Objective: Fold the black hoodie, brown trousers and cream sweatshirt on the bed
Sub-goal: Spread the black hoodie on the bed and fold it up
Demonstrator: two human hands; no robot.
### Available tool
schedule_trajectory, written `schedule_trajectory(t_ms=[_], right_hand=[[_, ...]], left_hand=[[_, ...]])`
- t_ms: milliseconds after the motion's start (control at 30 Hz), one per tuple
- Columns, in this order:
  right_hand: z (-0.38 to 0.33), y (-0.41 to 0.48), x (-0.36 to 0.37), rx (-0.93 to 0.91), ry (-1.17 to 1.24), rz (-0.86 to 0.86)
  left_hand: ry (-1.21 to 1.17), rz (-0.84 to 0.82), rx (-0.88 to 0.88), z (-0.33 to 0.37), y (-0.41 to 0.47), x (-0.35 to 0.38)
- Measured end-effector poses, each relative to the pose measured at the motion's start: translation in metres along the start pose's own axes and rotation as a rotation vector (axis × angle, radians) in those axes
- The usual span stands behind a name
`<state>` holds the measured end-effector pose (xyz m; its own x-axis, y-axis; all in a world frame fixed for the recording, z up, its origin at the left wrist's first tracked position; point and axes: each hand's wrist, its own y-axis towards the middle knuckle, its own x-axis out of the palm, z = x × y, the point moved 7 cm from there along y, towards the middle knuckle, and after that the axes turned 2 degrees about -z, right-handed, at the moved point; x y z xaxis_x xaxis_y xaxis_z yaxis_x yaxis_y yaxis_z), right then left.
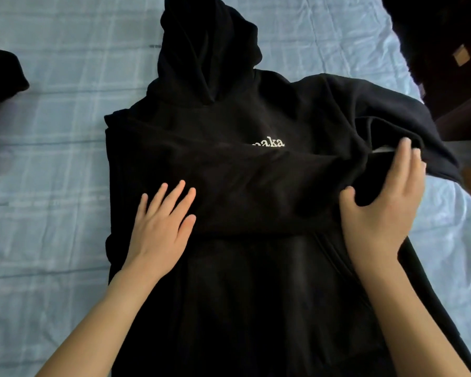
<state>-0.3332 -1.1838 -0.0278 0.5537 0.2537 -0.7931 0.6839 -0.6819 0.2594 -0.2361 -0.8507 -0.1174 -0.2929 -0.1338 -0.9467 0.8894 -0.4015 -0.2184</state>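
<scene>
The black hoodie [237, 126] lies face up on the bed, hood pointing away from me, white chest lettering partly covered. One sleeve is folded across the chest. My left hand [161, 224] rests flat on that folded sleeve, fingers straight and spread. At the hoodie's right side my right hand [386, 202] grips a fold of the black fabric, thumb under and fingers over it. The right sleeve drapes out toward the bed's right edge. No brown trousers or cream sweatshirt are in view.
The bed has a light blue checked sheet [60, 131]. Another dark garment [0, 85] lies at the far left edge. Dark wooden furniture [452, 63] stands beyond the bed's right edge, close to the hoodie's sleeve.
</scene>
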Motion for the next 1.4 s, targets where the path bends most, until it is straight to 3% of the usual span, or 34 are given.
schedule_trajectory(t_ms=[100,200,233,367,433,533,667,767,833,933,1033,1100,1167,1233,1300,1367,1400], right_hand=[[-0.034,-0.006,0.05,-0.335,-0.259,-0.172],[-0.02,-0.025,0.107,-0.346,-0.426,-0.59],[-0.012,-0.026,0.115,-0.338,-0.435,-0.646],[-0.019,-0.005,0.107,-0.5,-0.355,-0.55],[-0.02,0.007,0.104,-0.536,-0.358,-0.555],[0.004,0.038,0.094,-0.468,-0.414,-0.603],[0.041,0.071,0.061,-0.416,-0.567,-0.581],[0.052,0.077,0.046,-0.382,-0.476,-0.671],[0.051,0.081,0.043,-0.381,-0.425,-0.709],[0.051,0.083,0.036,-0.369,-0.376,-0.762],[0.054,0.091,0.014,-0.183,-0.106,-0.791],[0.064,0.093,-0.003,-0.038,-0.012,-0.855],[0.083,0.078,-0.011,0.067,-0.138,-0.998],[0.102,0.052,-0.01,0.013,-0.465,-1.124],[0.093,0.036,-0.003,-0.218,-0.557,-0.932],[0.057,0.009,0.006,-0.367,-0.325,-0.673],[0.042,-0.009,0.016,-0.39,-0.245,-0.627]], left_hand=[[0.089,-0.005,-0.066,-0.005,0.006,0.009],[0.129,-0.083,-0.072,-0.009,0.007,0.023],[0.132,-0.089,-0.059,-0.01,0.006,0.024],[0.114,-0.03,-0.014,-0.008,0.01,0.0],[0.087,0.039,0.097,0.018,0.024,-0.016],[0.031,0.079,0.321,0.08,0.05,-0.025],[0.028,-0.01,0.629,0.155,0.047,0.006],[0.158,-0.09,0.789,0.187,0.02,0.046],[0.135,-0.067,0.733,0.184,0.016,0.056],[-0.183,-0.09,0.614,0.174,0.018,0.047],[-0.508,-0.105,0.504,0.165,0.015,0.02],[-0.581,-0.09,0.504,0.164,0.002,0.003],[-0.567,-0.223,0.524,0.167,-0.017,0.003],[-0.469,-0.402,0.544,0.167,-0.032,0.017],[-0.305,-0.371,0.595,0.161,-0.03,0.023],[-0.156,-0.191,0.57,0.146,-0.008,0.018],[-0.091,-0.115,0.51,0.134,0.007,0.015]])
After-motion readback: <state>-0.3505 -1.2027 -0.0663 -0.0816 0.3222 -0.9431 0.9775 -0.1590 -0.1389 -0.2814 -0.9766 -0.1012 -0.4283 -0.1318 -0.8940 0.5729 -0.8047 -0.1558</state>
